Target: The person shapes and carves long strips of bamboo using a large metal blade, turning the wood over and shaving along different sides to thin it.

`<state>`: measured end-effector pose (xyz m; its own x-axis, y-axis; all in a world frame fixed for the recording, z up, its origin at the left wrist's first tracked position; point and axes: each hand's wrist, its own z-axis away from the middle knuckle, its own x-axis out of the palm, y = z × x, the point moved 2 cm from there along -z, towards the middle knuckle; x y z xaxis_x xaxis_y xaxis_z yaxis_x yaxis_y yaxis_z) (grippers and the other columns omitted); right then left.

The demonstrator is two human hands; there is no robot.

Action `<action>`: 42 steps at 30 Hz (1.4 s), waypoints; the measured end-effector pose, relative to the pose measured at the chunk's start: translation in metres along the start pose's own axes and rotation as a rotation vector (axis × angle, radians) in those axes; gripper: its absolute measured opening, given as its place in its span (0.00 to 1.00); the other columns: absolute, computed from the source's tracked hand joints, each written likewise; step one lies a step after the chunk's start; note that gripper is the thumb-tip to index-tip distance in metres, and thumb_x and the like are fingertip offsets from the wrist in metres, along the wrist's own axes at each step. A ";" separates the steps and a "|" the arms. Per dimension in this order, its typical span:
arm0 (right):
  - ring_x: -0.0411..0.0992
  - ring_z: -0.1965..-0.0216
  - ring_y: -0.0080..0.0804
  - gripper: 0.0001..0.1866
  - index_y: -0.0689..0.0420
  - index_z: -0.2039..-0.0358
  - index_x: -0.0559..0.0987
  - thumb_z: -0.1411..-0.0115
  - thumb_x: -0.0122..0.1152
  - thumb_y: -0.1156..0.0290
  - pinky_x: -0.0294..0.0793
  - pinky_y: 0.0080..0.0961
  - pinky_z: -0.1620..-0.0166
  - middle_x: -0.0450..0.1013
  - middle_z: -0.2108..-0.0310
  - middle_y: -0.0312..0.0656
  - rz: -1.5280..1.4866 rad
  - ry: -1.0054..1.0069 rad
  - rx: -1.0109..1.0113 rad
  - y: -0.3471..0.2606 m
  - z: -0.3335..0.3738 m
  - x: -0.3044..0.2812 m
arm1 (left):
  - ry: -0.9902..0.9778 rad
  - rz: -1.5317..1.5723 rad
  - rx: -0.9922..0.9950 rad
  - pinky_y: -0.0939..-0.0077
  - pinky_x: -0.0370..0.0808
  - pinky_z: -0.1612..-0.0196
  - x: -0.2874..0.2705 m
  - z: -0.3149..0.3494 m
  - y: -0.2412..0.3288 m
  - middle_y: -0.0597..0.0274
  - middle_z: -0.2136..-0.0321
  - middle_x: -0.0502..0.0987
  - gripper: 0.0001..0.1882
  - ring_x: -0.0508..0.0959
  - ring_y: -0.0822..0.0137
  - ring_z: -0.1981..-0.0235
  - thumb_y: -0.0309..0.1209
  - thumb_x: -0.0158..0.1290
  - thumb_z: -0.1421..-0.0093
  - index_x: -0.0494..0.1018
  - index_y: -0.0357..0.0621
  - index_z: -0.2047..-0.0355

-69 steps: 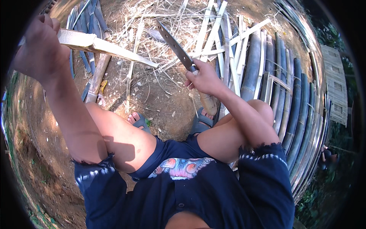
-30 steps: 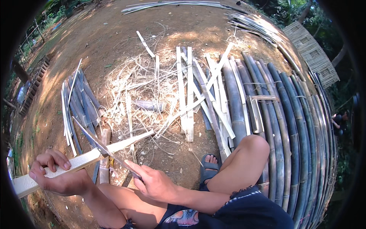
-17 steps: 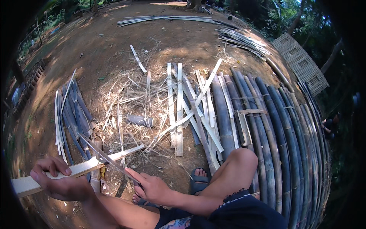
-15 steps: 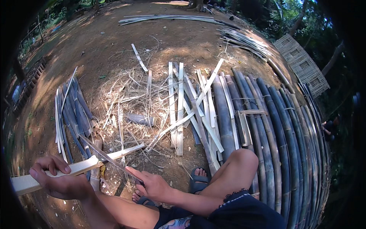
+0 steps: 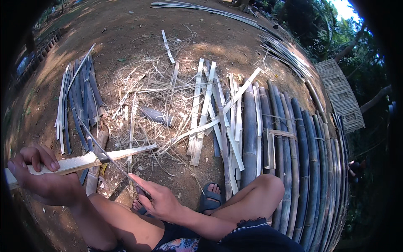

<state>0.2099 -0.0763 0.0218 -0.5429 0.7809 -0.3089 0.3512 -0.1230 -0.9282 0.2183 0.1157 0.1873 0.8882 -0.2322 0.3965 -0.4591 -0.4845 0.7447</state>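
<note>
Left hand grips pale, flat bamboo strip, fibrous at split; right hand clasps long, thin knife, blade crossing strip. Beyond: matted, curling shavings on brown soil.

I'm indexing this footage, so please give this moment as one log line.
left hand: grips bamboo strip; right hand: holds knife across strip; ahead: bamboo shavings

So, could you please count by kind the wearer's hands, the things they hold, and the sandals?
Left hand and right hand: 2
Knife: 1
Pale strip: 1
Right sandal and left sandal, partly hidden: 2
Total: 6
</note>
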 end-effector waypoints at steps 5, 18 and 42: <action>0.76 0.69 0.53 0.32 0.49 0.32 0.65 0.38 0.57 0.72 0.75 0.43 0.64 0.75 0.69 0.56 0.254 -0.035 0.409 0.086 0.020 -0.010 | -0.039 0.030 -0.033 0.82 0.53 0.81 0.006 0.007 0.002 0.66 0.81 0.52 0.22 0.54 0.76 0.86 0.45 0.42 0.28 0.54 0.48 0.77; 0.75 0.74 0.51 0.28 0.50 0.38 0.72 0.41 0.59 0.74 0.74 0.42 0.68 0.74 0.72 0.51 0.369 -0.058 0.504 0.159 0.026 -0.005 | -0.130 -0.009 0.035 0.79 0.54 0.81 -0.009 -0.015 -0.010 0.64 0.81 0.55 0.15 0.56 0.72 0.85 0.40 0.43 0.39 0.56 0.47 0.77; 0.78 0.64 0.59 0.19 0.58 0.48 0.77 0.37 0.55 0.66 0.77 0.50 0.58 0.78 0.68 0.60 0.453 -0.102 0.640 0.269 0.022 -0.026 | -0.416 0.281 -0.161 0.77 0.51 0.81 -0.043 -0.087 -0.058 0.64 0.84 0.52 0.18 0.53 0.71 0.86 0.45 0.44 0.47 0.60 0.44 0.82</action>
<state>0.3016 -0.1436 -0.2247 -0.5298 0.5150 -0.6739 0.0645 -0.7678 -0.6374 0.2054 0.2276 0.1737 0.6476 -0.6660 0.3703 -0.6489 -0.2273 0.7261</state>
